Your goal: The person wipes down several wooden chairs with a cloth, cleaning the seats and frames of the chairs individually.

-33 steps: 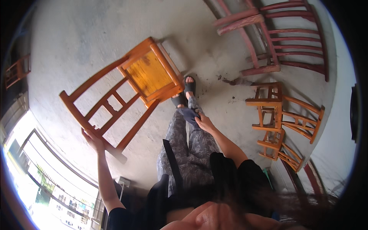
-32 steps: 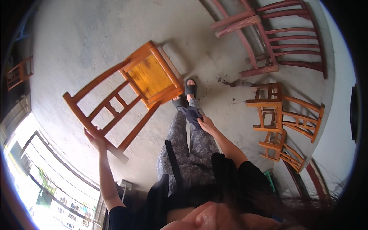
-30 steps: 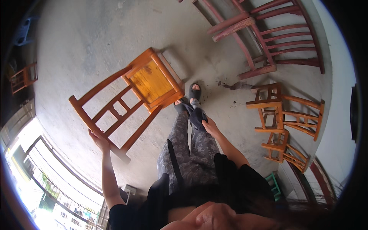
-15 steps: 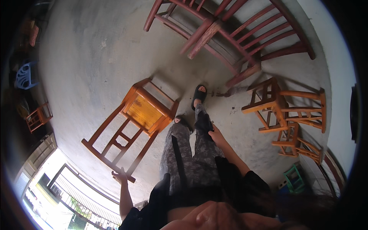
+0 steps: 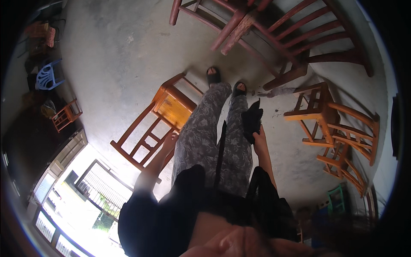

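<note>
My right hand (image 5: 259,139) is closed on a dark bunched cloth (image 5: 252,121) beside my right thigh. To the left, a wooden chair (image 5: 173,105) with a yellow-brown seat stands close to my left leg, its slatted back toward me. My left hand (image 5: 171,138) hangs over the side of that chair's back, near the seat; its fingers are small and blurred, and whether they touch the wood I cannot tell. My legs in grey patterned trousers partly cover the chair's right side.
Dark red wooden chairs (image 5: 295,43) stand ahead on the right. Two brown chairs (image 5: 319,113) are along the right wall, with a green stool (image 5: 336,200) behind. A blue plastic chair (image 5: 49,76) and a small wooden chair (image 5: 67,115) stand far left, beyond the concrete floor (image 5: 107,68).
My left foot has stepped ahead of the right. My left hand has moved from the chair's top rail along its back toward the seat. The cloth in my right hand shows more plainly.
</note>
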### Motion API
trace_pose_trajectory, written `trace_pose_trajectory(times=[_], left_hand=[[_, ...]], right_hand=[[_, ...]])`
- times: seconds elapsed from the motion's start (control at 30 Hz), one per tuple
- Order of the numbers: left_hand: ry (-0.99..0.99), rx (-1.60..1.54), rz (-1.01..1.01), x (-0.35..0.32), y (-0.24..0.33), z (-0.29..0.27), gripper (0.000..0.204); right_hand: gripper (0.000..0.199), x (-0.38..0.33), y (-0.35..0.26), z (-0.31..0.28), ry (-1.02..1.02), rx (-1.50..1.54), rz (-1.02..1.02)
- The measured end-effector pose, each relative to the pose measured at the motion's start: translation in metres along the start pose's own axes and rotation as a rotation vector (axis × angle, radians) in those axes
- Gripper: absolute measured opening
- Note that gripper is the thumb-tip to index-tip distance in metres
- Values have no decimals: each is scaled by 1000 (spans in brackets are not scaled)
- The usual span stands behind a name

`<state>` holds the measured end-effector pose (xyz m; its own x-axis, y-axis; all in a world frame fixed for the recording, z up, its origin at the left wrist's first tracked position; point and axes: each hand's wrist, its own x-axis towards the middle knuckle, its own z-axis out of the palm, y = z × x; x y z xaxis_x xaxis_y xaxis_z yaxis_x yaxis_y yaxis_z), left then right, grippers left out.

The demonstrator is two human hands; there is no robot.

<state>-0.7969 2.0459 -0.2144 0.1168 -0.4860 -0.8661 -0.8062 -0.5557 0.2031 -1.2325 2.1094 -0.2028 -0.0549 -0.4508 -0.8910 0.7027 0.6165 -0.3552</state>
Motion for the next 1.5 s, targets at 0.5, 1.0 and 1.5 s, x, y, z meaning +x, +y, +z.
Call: trace_pose_trajectory(times=[0.5, 1.0, 1.5], left_hand=[[291, 891, -154, 329, 74, -38, 69], [434, 409, -108, 311, -35, -78, 48], [569, 286, -86, 344, 17, -50, 42]], right_hand=[[67, 109, 49, 28, 121, 368, 198], [58, 154, 45, -21, 92, 494, 217], [48, 199, 65, -65, 258, 492, 52]])
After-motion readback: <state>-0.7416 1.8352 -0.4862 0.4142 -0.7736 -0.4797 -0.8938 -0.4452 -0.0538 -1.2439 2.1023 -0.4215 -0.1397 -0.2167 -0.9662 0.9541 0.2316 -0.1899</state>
